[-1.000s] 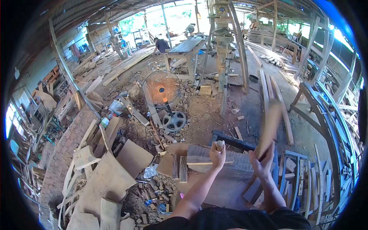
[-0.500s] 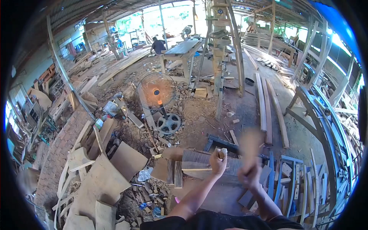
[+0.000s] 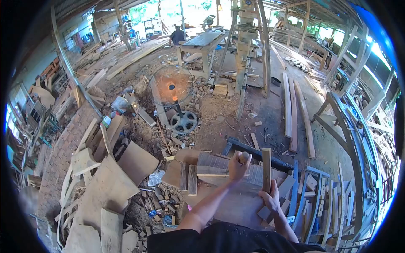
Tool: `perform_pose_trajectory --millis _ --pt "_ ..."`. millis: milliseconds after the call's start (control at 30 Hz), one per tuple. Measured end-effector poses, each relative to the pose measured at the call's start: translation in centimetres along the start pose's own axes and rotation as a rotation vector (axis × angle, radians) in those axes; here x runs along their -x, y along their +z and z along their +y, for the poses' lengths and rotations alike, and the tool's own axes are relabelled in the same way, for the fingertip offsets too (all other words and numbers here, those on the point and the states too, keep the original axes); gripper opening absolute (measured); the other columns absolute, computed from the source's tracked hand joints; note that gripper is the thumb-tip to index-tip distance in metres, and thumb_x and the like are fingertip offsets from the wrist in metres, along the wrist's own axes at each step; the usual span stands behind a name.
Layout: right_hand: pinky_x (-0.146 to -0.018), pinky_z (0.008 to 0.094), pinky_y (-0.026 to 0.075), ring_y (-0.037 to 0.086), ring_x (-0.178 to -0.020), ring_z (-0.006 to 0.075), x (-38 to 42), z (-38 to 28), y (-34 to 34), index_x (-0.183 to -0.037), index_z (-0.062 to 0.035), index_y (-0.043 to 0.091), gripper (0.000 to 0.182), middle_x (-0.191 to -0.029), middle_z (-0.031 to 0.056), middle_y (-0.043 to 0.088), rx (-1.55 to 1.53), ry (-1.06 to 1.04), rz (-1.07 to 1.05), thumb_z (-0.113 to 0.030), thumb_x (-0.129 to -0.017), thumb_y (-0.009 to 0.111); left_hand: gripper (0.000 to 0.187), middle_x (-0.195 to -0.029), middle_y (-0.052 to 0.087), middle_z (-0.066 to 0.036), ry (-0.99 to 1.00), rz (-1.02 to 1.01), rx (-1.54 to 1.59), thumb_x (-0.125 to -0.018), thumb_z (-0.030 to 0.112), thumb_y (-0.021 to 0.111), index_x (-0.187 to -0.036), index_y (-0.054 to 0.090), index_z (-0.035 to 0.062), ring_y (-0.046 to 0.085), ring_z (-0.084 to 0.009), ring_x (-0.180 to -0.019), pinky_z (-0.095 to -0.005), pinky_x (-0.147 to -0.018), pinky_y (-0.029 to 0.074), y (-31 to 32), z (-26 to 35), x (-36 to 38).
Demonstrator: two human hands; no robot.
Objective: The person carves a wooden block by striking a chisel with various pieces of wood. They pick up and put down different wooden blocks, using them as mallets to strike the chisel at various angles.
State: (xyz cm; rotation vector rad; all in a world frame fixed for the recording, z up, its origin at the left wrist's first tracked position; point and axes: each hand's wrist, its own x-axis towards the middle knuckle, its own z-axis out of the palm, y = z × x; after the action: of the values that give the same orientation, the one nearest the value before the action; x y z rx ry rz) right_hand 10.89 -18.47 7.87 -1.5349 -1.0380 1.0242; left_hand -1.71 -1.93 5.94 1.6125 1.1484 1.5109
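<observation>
My left hand [image 3: 238,170] is closed around a tool whose round wooden handle end [image 3: 244,157], like a chisel's, pokes out above the fist. Its lower part is hidden. Under and beside that fist lies a thick wooden piece [image 3: 215,163] with dark grain on its top face. To the right, my right hand [image 3: 272,198] grips a flat wooden mallet-like bat [image 3: 266,168] by its lower end. The bat stands almost upright, narrow edge towards me, apart from the handle end. A broad brown board [image 3: 223,204] spreads between my forearms.
A round fan [image 3: 172,87] on a wheel-shaped base stands ahead. Curved wooden panels [image 3: 99,189] and scraps pile up at left. Blue-grey frames and slats [image 3: 316,185] crowd the right. Long planks [image 3: 292,114] lie on the floor; a person [image 3: 177,36] is far behind.
The bat in my right hand was smeared by motion; now it is sharp and nearly upright, slightly further left. My left hand keeps its grip. The view has tilted a little downward.
</observation>
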Motion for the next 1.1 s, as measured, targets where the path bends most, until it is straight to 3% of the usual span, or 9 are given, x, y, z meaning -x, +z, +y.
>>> perform_pose_trajectory --millis 67,167,300,467,500,600,733,867,1100 --pt "-0.052 0.0257 0.040 0.049 -0.060 0.0108 0.5 -1.1 -0.1 -0.097 -0.0066 0.048 0.035 -0.075 0.0025 0.049 0.191 0.021 0.065 -0.013 -0.069 0.069 0.028 -0.061 0.048 -0.003 0.075 -0.041 0.062 -0.082 0.019 0.074 -0.072 0.050 0.0065 0.041 -0.0117 -0.057 -0.0308 -0.052 0.038 0.3 -1.3 -0.2" --pt "-0.059 0.0299 0.041 0.050 -0.068 0.0131 -0.5 -4.2 -1.8 -0.100 -0.0031 0.054 0.047 -0.074 0.0036 0.051 0.477 -0.099 0.075 -0.024 -0.064 0.075 0.029 -0.064 0.051 -0.014 0.011 -0.143 0.064 -0.077 0.020 0.072 -0.071 0.047 0.0078 0.054 -0.0299 -0.059 -0.0394 -0.053 0.041 0.1 -1.9 0.1" --pt "-0.057 0.0286 0.044 0.052 -0.062 0.0131 -0.2 -11.1 -4.4 -0.123 -0.0073 0.044 0.058 -0.081 0.0034 0.055 -0.177 -0.423 0.232 -0.019 -0.073 0.071 0.025 -0.064 0.054 -0.013 -0.070 -0.213 -0.032 -0.075 0.018 0.072 -0.072 0.049 0.0088 0.057 -0.0324 -0.058 -0.0404 -0.052 0.042 -0.1 -1.0 0.8" --pt "-0.068 0.0305 0.050 0.058 -0.073 0.0185 -0.9 -14.0 -1.8 -0.118 -0.0040 0.048 0.055 -0.091 0.0101 0.057 -0.414 -0.839 0.706 -0.019 -0.071 0.073 0.022 -0.064 0.057 -0.013 0.108 -0.158 -0.087 -0.072 0.014 0.074 -0.075 0.052 0.0089 0.060 -0.0347 -0.062 -0.0386 -0.053 0.044 0.1 -1.2 1.9" --pt "-0.068 0.0305 0.050 0.058 -0.073 0.0185 -0.8 -12.9 -1.3 -0.118 -0.0040 0.048 0.055 -0.091 0.0101 0.057 -0.404 -0.838 0.697 -0.019 -0.071 0.073 0.022 -0.064 0.057 -0.013 0.099 -0.150 -0.081 -0.072 0.014 0.074 -0.075 0.052 0.0089 0.060 -0.0347 -0.062 -0.0386 -0.053 0.044 0.1 -1.2 2.0" --pt "-0.065 0.0290 0.048 0.055 -0.070 0.0155 0.6 -7.7 -0.3 -0.115 -0.0023 0.051 0.044 -0.087 0.0058 0.056 0.860 -0.222 0.029 -0.006 -0.074 0.065 0.021 -0.063 0.057 -0.012 0.104 -0.138 -0.043 -0.071 0.012 0.072 -0.076 0.052 0.0089 0.060 -0.0345 -0.062 -0.0400 -0.054 0.045 -0.2 -1.3 2.2" --pt "-0.058 0.0257 0.046 0.054 -0.067 0.0120 0.7 -6.7 -1.7 -0.115 -0.0026 0.046 0.046 -0.078 0.0060 0.053 -0.017 -0.136 0.266 -0.005 -0.073 0.064 0.021 -0.066 0.057 -0.011 0.128 -0.174 -0.067 -0.071 0.012 0.072 -0.076 0.052 0.0093 0.060 -0.0343 -0.063 -0.0403 -0.055 0.045 -0.7 -1.1 2.3" --pt "-0.053 0.0249 0.045 0.052 -0.057 0.0109 0.4 -7.7 -2.2 -0.115 -0.0047 0.044 0.044 -0.076 0.0048 0.052 -0.082 -0.195 0.374 -0.006 -0.075 0.062 0.023 -0.065 0.055 -0.009 0.453 -0.174 0.007 -0.072 0.014 0.073 -0.074 0.050 0.0104 0.058 -0.0314 -0.060 -0.0395 -0.053 0.042 -1.2 0.9 2.1" --pt "-0.051 0.0254 0.045 0.052 -0.056 0.0109 2.2 -5.2 -1.2 -0.112 -0.0054 0.044 0.043 -0.076 0.0045 0.052 -0.079 -0.052 0.307 -0.009 -0.074 0.064 0.025 -0.064 0.056 -0.005 0.324 -0.176 -0.051 -0.075 0.018 0.073 -0.072 0.048 0.0130 0.059 -0.0271 -0.061 -0.0376 -0.055 0.043 -0.9 0.1 2.0"
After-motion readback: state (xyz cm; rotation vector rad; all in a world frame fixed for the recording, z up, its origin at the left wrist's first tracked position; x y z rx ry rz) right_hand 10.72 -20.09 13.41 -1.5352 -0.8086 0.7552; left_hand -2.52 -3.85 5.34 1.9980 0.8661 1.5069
